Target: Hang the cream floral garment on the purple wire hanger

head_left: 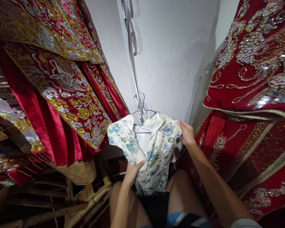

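Note:
A white short-sleeved dress (156, 155) with blue and yellow-green flowers hangs in front of me on a thin purple hanger (143, 107). Its lower part comes down between my knees. My left hand (134, 169) grips the front of the dress near the middle, with the thumb on top and the fingers hidden behind the cloth. At the sleeve on the right side, my right hand (186, 132) pinches the edge of the fabric. The hanger's hook is up beside a metal rail; whether it rests on that rail I cannot tell.
A slotted metal rail (130, 53) runs down the white wall (171, 47). Red embroidered garments (68, 88) with gold and silver hang at the left, and a beaded red garment (258, 72) fills the right. Low at the left stands a wooden frame (80, 210).

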{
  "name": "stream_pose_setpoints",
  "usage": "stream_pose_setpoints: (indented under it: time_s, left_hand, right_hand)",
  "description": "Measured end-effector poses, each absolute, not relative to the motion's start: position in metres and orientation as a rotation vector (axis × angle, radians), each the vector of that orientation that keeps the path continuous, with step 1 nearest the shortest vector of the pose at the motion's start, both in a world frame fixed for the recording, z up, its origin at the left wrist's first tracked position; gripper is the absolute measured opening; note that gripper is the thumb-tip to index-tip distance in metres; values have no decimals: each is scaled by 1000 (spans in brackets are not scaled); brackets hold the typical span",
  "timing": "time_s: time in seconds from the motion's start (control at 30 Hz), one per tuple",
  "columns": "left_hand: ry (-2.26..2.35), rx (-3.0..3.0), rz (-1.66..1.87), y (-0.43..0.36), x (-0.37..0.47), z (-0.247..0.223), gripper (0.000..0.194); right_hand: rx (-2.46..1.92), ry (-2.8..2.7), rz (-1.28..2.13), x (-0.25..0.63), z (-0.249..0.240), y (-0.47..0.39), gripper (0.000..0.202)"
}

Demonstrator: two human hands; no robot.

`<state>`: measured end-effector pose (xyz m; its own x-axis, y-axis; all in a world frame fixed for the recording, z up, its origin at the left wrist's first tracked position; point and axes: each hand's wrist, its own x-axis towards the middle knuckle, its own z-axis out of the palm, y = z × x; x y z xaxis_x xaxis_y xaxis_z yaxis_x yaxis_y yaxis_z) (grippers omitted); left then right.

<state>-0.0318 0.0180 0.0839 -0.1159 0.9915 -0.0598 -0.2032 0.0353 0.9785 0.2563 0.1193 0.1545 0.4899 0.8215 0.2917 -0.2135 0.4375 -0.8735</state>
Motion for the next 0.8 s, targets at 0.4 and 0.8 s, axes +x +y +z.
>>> stream_pose_setpoints:
  time_s: [0.4,0.8]
  left_hand:
    - [1141,988,1385,7,-6,77,71]
    - [1387,1029,1519,-8,-11,79,60]
  right_hand:
    - [-1156,-1490,1123,153,88,9,38]
    - [-1138,-1596,1084,142,88,0,31]
